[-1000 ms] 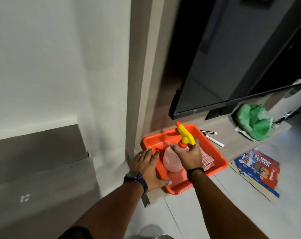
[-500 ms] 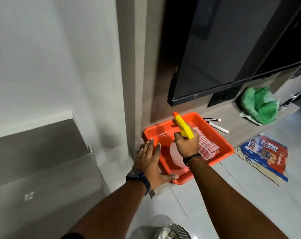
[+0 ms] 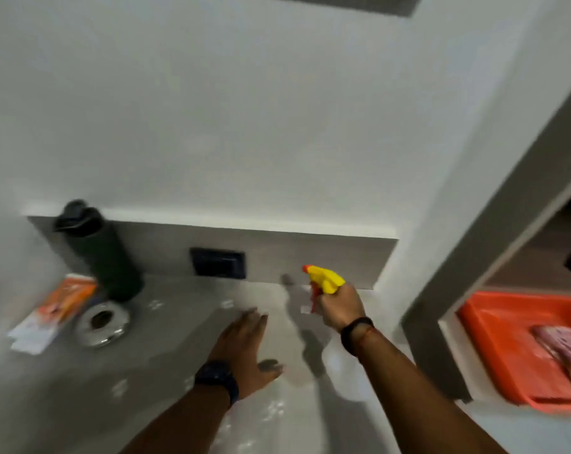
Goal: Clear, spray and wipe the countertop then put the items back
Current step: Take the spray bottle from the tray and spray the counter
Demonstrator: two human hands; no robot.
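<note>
Both arms reach forward. The left hand (image 3: 245, 350) is flat and open, palm down, fingers spread a little, with a dark watch on its wrist. The right hand (image 3: 341, 306) is higher up, curled tight in a grip, with a dark band on its wrist.

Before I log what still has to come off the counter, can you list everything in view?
Countertop: one, grey, below the white wall.
Bottle: one, dark, back left of the countertop.
Metal ring dish: one, silver, in front of the bottle.
Packet: one, orange and white, left edge.
Wall socket: one, black, on the backsplash.
Spray bottle: one, yellow head, in the right hand.
Tray: one, orange, far right, holding a red cloth.
Left hand: open, over the countertop.
Right hand: gripping the spray bottle.
</note>
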